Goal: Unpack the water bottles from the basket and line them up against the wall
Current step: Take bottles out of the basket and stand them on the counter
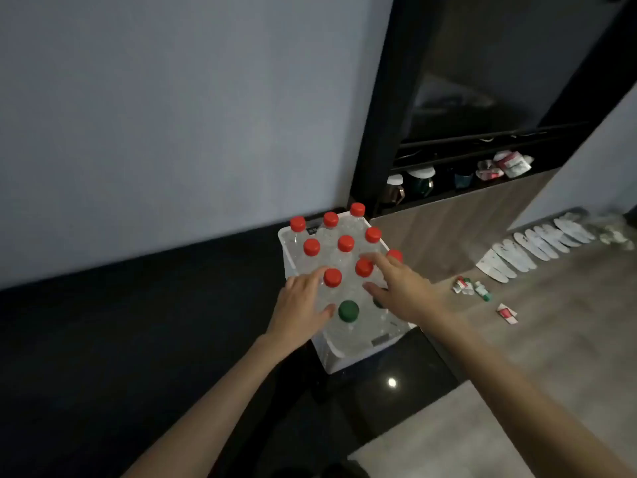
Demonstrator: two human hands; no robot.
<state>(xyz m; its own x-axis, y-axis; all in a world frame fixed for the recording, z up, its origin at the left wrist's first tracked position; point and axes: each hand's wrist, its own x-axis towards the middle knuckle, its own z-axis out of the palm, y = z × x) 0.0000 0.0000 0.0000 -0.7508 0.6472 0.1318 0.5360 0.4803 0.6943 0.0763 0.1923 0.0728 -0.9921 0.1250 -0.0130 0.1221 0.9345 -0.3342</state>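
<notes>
Unpacking hasn't begun: clear plastic red-capped bottles (339, 257) all stand in the white plastic basket (348, 360). Left hand (303, 305) and right hand (401, 288) hover over it, fingers spread, holding nothing. Next, I'd say, grip a near bottle.

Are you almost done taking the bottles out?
No, just starting. No bottle stands along the wall yet. The white basket looks full of red-capped and green-capped bottles. The left hand and right hand are reaching onto the bottles, none lifted. All remain to unpack.
</notes>
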